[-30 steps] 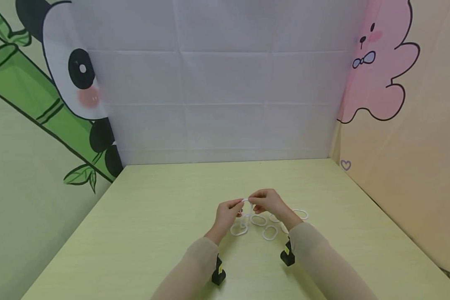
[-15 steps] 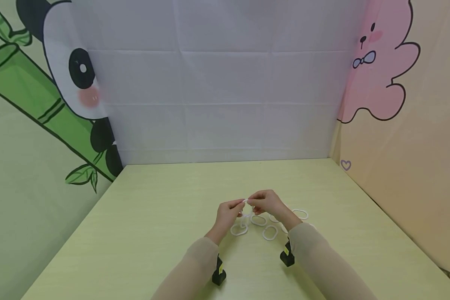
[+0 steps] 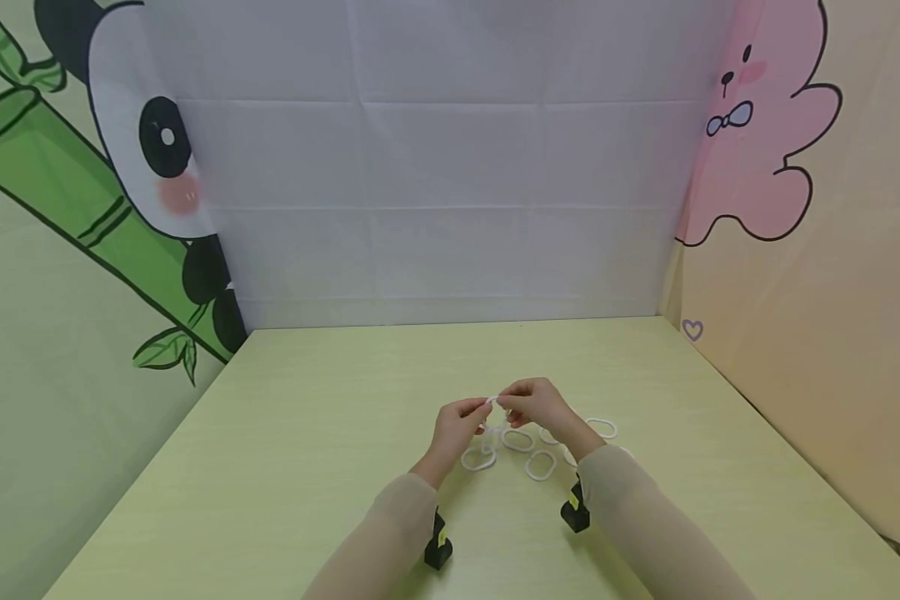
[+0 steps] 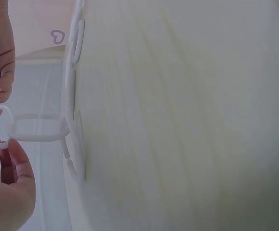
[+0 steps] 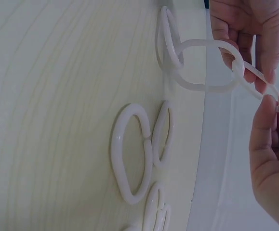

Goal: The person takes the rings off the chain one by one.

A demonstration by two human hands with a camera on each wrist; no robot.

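My left hand [image 3: 450, 429] and right hand [image 3: 536, 403] meet above the table, thumb and fingers of each pinching one white plastic chain link [image 5: 251, 90]. In the right wrist view, the right fingertips cover the far end of this link. Through it hangs a second white link [image 5: 204, 88], spanning from the hands down toward the tabletop. That one is hooked into a third link [image 5: 168, 38], which stands at the table surface. Seen from the left wrist, the hanging link [image 4: 40, 138] stretches between the hands and the table, with the left hand [image 4: 11, 192] lowest in view.
Several loose white links lie on the pale wooden table [image 3: 330, 383], near and under the right forearm. One separate link [image 5: 117, 144] shows a small gap in its side. Black wrist devices hang below both sleeves. A white cloth backdrop [image 3: 450, 167] stands behind, with printed side walls.
A second ago the held link showed as a tall loop between my hands; it has tilted and now shows as a thin strip. Both hands stay nearly in place.
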